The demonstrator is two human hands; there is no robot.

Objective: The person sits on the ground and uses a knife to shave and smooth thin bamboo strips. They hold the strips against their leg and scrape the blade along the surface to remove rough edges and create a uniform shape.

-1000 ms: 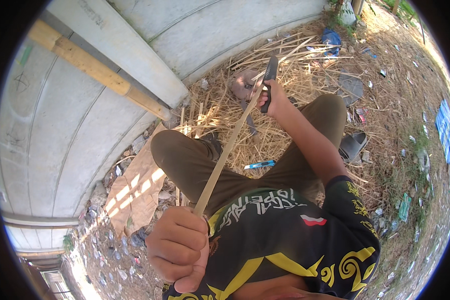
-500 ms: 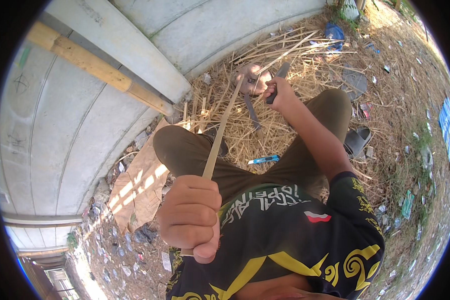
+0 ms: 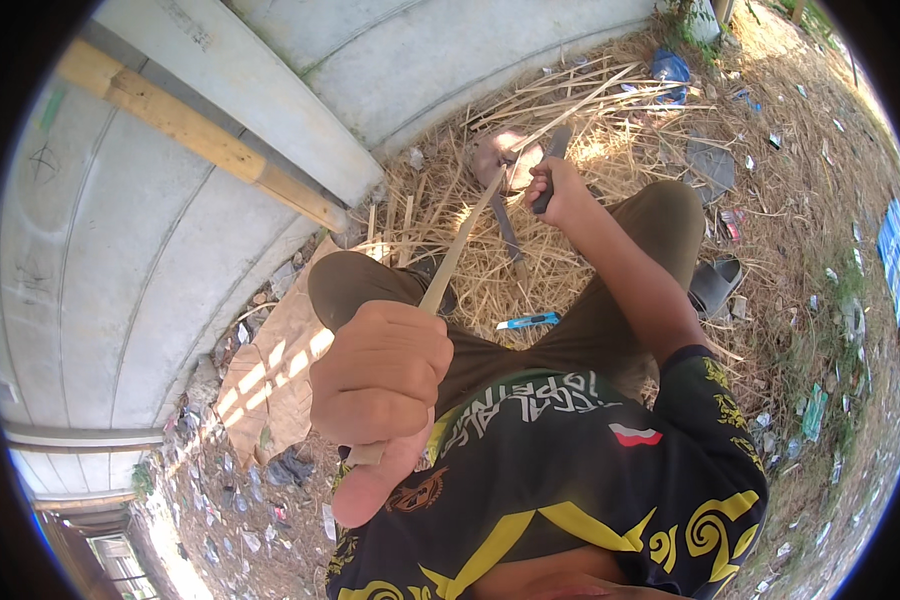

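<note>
My left hand [image 3: 380, 370] is closed in a fist around a long, pale bamboo strip [image 3: 457, 248], held up close in front of my chest. Its short near end pokes out beside my thumb. The far end reaches a round, pinkish-brown object [image 3: 492, 158] on the ground; whether they touch I cannot tell. Beyond my knees, my right hand [image 3: 560, 188] grips a dark knife [image 3: 558, 143] beside that object. A second dark blade [image 3: 507, 235] with a light end lies on the shavings between my legs, and a blue cutter [image 3: 528, 320] lies nearer my lap.
Loose bamboo strips [image 3: 530, 100] and shavings cover the ground along the concrete wall [image 3: 450, 60]. A bamboo pole [image 3: 195, 130] leans at left. Flattened cardboard [image 3: 270, 385] lies by my left knee, a dark sandal [image 3: 715, 285] by my right. Litter is scattered around.
My left fist has moved slightly forward, and its thumb now sticks out more. The strip's far end has shifted a little right and nearer. The knife in my right hand has barely moved.
</note>
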